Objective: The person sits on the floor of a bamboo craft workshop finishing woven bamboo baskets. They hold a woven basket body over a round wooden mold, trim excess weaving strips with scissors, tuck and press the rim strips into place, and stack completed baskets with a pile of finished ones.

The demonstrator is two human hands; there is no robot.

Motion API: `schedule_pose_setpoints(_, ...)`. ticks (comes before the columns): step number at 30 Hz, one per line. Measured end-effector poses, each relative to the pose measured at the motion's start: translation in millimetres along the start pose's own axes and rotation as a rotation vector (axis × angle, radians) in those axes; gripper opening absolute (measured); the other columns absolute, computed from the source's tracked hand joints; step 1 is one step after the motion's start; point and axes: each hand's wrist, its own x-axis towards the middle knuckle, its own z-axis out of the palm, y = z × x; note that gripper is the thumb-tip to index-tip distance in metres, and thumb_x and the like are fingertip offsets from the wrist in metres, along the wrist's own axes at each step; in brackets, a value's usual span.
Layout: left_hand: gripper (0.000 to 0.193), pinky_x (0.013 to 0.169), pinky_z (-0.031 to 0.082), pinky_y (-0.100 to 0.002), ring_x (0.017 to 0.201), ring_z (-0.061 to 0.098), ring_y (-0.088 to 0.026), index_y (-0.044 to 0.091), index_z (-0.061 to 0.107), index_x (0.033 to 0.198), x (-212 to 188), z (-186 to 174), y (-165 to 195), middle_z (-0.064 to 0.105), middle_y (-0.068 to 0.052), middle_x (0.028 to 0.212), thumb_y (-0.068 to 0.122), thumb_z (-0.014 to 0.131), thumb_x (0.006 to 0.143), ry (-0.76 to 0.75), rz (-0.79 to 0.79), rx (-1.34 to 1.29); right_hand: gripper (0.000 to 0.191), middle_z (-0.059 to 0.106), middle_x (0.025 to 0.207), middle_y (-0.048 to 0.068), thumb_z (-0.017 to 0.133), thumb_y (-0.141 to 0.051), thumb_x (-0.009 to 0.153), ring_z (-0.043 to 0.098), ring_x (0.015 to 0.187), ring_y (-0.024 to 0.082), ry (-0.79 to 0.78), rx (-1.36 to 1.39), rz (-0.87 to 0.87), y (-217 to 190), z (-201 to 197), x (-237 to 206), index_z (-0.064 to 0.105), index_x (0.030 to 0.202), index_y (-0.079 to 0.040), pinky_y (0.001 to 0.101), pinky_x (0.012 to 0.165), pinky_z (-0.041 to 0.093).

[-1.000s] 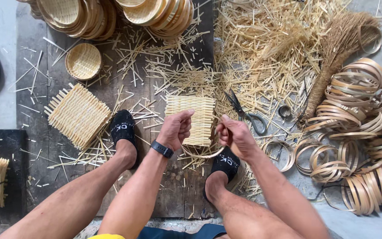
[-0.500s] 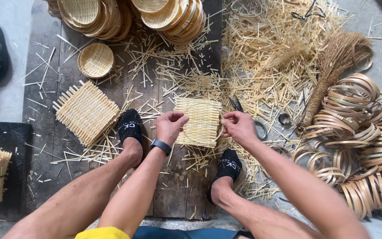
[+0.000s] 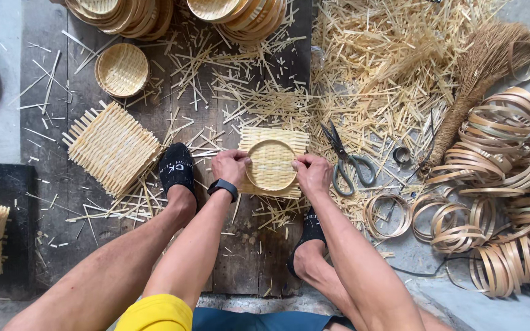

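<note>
Pressing a round bamboo hoop (image 3: 271,165) onto a square woven mat (image 3: 273,160), both hands sit at the middle of the wooden boards (image 3: 240,263). The left hand (image 3: 230,168) pinches the hoop's rim at nine o'clock, fingers closed on it; the right hand (image 3: 313,174) pinches the rim at three o'clock, likewise closed. The hoop lies inside the mat's edges, with the mat's corners showing beyond it at twelve o'clock.

At nine o'clock from the hands, a foot in a black sock (image 3: 176,168) rests just beside the left wrist, and past it a second woven mat (image 3: 113,147) lies tilted. Scissors (image 3: 346,160) lie just beside the right hand at three o'clock, nearly touching the mat's right edge. Loose bamboo offcuts (image 3: 394,67) crowd the ground from twelve to two o'clock. A small round basket (image 3: 122,69) sits at ten o'clock, well apart, under stacked baskets (image 3: 124,15). Coiled bamboo rings (image 3: 498,184) fill the far right, beside a broom (image 3: 480,79). The barest boards lie at six o'clock, between the legs.
</note>
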Motion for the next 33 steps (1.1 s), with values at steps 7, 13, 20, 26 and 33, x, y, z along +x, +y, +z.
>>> schedule_pose_setpoints(7, 0.02, 0.075, 0.059, -0.028, 0.075, 0.075, -0.015, 0.012, 0.082, 0.091, 6, -2, 7, 0.079, -0.007, 0.084, 0.012, 0.088, 0.072, 0.003, -0.004, 0.036, 0.013, 0.08, 0.089, 0.002, 0.084, -0.023, 0.081, 0.072, 0.078, 0.018, -0.037, 0.001, 0.105, -6, 1, -1, 0.082, 0.094, -0.019, 0.0349, 0.075, 0.056)
schedule_pose_setpoints(13, 0.018, 0.075, 0.059, -0.029, 0.074, 0.075, -0.016, 0.01, 0.082, 0.091, 14, -5, 3, 0.079, -0.008, 0.082, 0.011, 0.087, 0.074, -0.061, 0.069, 0.039, 0.01, 0.08, 0.094, 0.002, 0.084, -0.019, 0.08, 0.072, 0.083, 0.017, 0.014, 0.012, -0.002, 2, 7, 2, 0.084, 0.09, -0.018, 0.0337, 0.08, 0.056)
schedule_pose_setpoints(20, 0.023, 0.073, 0.059, -0.027, 0.073, 0.075, -0.015, 0.011, 0.084, 0.088, 27, -12, 4, 0.08, -0.006, 0.082, 0.014, 0.091, 0.066, -0.186, -0.104, -0.048, 0.013, 0.08, 0.095, 0.001, 0.084, -0.022, 0.081, 0.072, 0.08, 0.016, -0.042, -0.032, 0.095, 5, 8, 3, 0.081, 0.094, -0.018, 0.0336, 0.074, 0.057)
schedule_pose_setpoints(26, 0.019, 0.078, 0.061, -0.028, 0.074, 0.075, -0.014, 0.011, 0.084, 0.087, 22, -13, 6, 0.08, -0.006, 0.084, 0.015, 0.089, 0.07, -0.193, -0.067, 0.01, 0.019, 0.08, 0.09, 0.005, 0.087, -0.021, 0.078, 0.073, 0.079, 0.017, -0.056, -0.056, 0.043, -2, -5, 8, 0.083, 0.096, -0.016, 0.0313, 0.079, 0.057)
schedule_pose_setpoints(33, 0.017, 0.075, 0.06, -0.028, 0.075, 0.075, -0.015, 0.008, 0.082, 0.089, 22, -5, -12, 0.08, -0.006, 0.083, 0.015, 0.087, 0.075, -0.152, -0.019, -0.103, 0.022, 0.079, 0.082, 0.007, 0.09, -0.02, 0.073, 0.074, 0.073, 0.017, -0.124, 0.024, 0.007, 8, -8, 20, 0.084, 0.093, -0.013, 0.0322, 0.075, 0.058)
